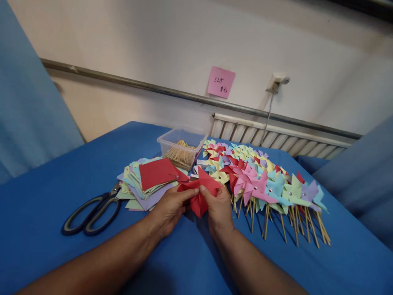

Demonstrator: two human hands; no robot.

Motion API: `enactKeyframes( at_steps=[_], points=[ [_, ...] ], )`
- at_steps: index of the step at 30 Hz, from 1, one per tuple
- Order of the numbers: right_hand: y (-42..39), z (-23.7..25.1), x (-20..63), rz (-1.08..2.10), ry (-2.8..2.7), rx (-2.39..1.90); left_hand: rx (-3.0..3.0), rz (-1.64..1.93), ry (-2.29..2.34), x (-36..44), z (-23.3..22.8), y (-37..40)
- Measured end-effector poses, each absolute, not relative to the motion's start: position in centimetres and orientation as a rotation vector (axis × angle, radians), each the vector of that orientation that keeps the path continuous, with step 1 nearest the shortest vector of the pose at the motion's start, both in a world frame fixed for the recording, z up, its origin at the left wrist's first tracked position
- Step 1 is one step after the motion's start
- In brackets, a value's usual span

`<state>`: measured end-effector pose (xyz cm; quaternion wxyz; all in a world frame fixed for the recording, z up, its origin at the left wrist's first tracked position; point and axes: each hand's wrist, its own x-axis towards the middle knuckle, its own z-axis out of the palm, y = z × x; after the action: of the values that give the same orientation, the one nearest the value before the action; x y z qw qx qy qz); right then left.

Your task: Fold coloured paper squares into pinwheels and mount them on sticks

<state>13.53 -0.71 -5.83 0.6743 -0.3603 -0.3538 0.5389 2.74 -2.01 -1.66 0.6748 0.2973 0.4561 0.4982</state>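
Observation:
Between my hands is a red paper pinwheel [200, 204], its blades folded in toward the middle. My left hand [172, 207] grips its left side, the thumb pressed near the centre. From the right, my right hand [220, 207] pinches it, with that thumb close beside the other. The fingers behind the paper are hidden. Left of my hands lies a stack of coloured paper squares [145, 198] topped by a red sheet [156, 173]. Dark-handled scissors [92, 213] rest with their blades by the stack.
A clear plastic box [173, 143] of thin wooden sticks [181, 155] stands behind the stack. Many finished pinwheels [256, 186] on sticks lie heaped at the right. All are on a blue-covered table [39, 241]. A radiator [239, 130] and metal rail [172, 95] run along the wall.

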Motion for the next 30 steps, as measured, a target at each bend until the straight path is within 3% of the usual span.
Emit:
enactKeyframes(
  at_steps=[5, 22, 30],
  points=[
    [-0.9, -5.4, 13.8, 1.343, -0.778, -0.742, 0.711, 1.217, 1.008, 2.0, -1.0, -1.8],
    [-2.4, -4.8, 14.4, 0.957, -1.486, -0.746, 0.67, 1.178, 0.952, -0.3, -0.2, -0.9],
    [-1.7, -4.8, 14.4, 1.178, -1.187, -0.849, 0.706, 1.217, 0.994, 1.0, -0.1, -1.5]
  ],
)
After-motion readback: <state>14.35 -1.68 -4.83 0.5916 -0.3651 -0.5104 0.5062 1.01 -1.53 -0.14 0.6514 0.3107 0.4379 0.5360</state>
